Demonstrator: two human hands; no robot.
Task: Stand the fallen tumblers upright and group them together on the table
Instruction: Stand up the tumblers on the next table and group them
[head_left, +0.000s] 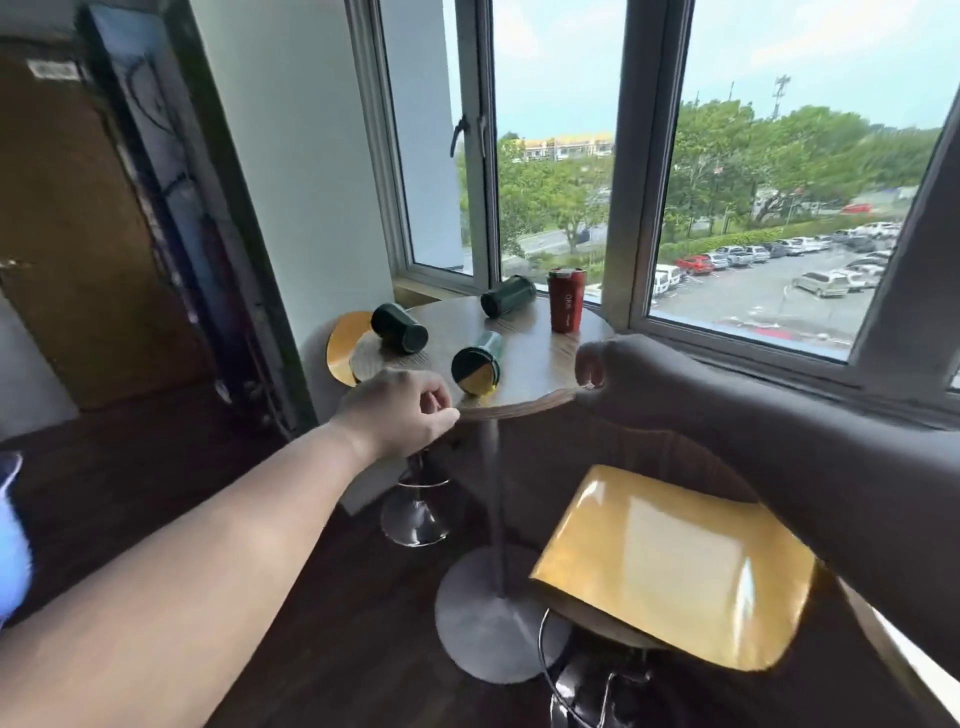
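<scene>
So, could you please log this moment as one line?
red tumbler upright | three green tumblers fallen | left hand, right hand empty, at table edge

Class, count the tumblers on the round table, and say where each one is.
4. Red tumbler upright at the far right; dark green one lying beside it; another dark green lying at the left edge; a teal one lying nearest. None seems hidden.

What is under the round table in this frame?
Under the round table: a thin pole on a round metal base, with a yellow stool overlapping it. The left hand hides part of the edge.
</scene>
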